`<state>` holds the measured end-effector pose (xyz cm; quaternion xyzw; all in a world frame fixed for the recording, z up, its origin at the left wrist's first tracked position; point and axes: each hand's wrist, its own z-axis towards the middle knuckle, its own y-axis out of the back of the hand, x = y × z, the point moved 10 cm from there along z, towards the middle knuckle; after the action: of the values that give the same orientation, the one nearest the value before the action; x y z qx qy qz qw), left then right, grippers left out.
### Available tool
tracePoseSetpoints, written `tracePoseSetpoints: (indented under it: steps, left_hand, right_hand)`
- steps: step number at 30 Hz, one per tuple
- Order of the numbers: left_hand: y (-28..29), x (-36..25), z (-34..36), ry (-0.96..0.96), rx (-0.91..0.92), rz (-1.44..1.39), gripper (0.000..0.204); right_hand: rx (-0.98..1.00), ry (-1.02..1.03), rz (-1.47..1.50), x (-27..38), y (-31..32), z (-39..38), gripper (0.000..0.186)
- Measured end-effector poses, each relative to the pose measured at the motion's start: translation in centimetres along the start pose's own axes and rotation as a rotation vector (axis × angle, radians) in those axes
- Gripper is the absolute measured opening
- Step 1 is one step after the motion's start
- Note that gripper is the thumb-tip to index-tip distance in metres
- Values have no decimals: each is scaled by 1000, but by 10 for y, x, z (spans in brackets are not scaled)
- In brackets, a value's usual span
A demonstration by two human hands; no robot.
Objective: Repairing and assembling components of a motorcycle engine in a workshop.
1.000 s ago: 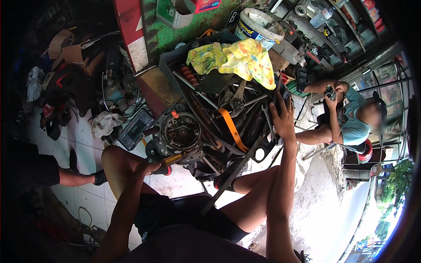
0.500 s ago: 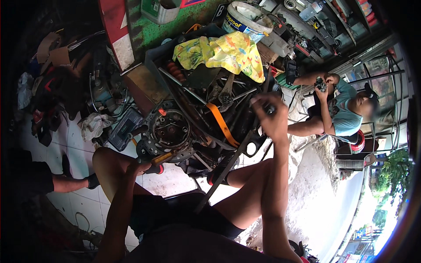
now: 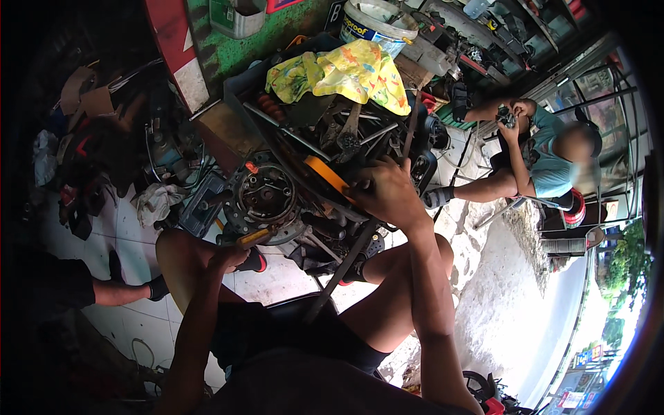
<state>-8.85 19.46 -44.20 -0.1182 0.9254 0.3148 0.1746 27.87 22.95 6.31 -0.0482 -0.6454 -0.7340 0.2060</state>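
Observation:
My left hand (image 3: 227, 259) is closed round a tool with an orange handle (image 3: 254, 237), beside a round, greasy metal hub with holes in its rim (image 3: 265, 195). The tool's far end cannot be made out. My right hand (image 3: 391, 192) is over the near right edge of a dark tool tray (image 3: 238, 93), fingers curled round a small dark thing too unclear to name. An orange strip-like bar (image 3: 326, 174) lies in the tray, its near end by my right fingers. Metal tools, among them a wrench-like rod (image 3: 349, 135), fill the tray.
A yellow patterned cloth (image 3: 342, 72) covers the tray's far side, with a white bucket (image 3: 380, 24) behind. A seated person (image 3: 553, 152) at the right handles a small metal part. On the left floor lie a white rag (image 3: 158, 202), a grey case (image 3: 202, 204) and jumbled parts.
My right hand has moved left and down toward the tray's near edge and the orange bar. My left hand still grips the orange-handled tool. The view has shifted slightly.

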Motion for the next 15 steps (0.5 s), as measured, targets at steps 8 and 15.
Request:
tracePoseSetpoints:
  steps: [8,15]
  left_hand:
    - [45,-87,-57,-176,-28,-14,31]
    - [91,-106,-112,-467,-159,-590,25]
  right_hand:
    - [-134,8,125,-1,18,-3,23]
    - [-124,-90,505,-12,27,-3,27]
